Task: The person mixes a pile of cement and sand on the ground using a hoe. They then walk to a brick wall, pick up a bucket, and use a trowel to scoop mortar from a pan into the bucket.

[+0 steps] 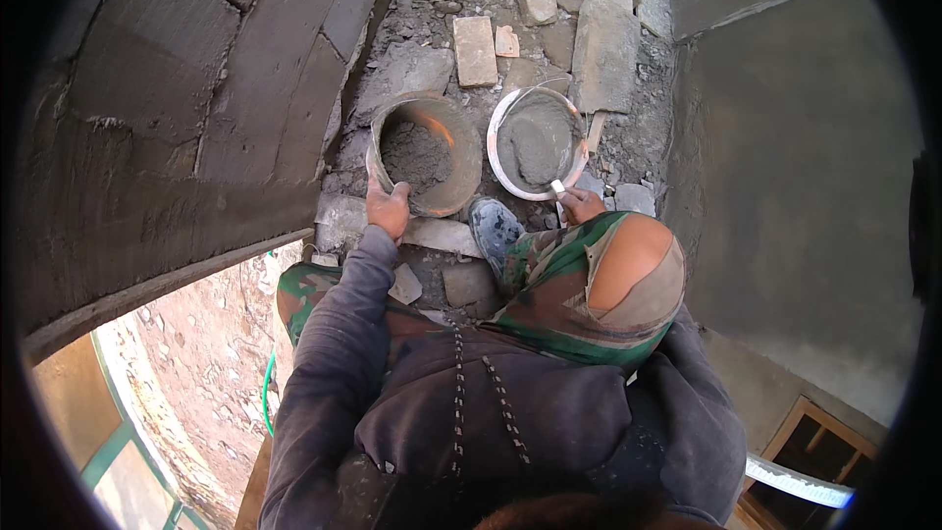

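Observation:
Two buckets stand side by side before me on rubble ground. My left hand (388,210) grips the near left side of the left bucket (465,140), which tips towards me. Grey mortar (416,154) lies lumpy inside it. The right bucket (494,151) has a white rim and a thin wire bail, and smoother wet mortar (536,140) fills part of it. At its near rim, my right hand (581,205) closes on a small white object (557,186). Whether that is a tool handle cannot be made out; my knee hides part of that forearm.
A mortar-covered shoe (494,228) rests just before the buckets. Beyond them lie a pale brick (475,51), a long stone slab (607,55) and several broken blocks. Grey plastered walls (795,184) rise on both sides. At lower left, an opening shows a green hose (267,394).

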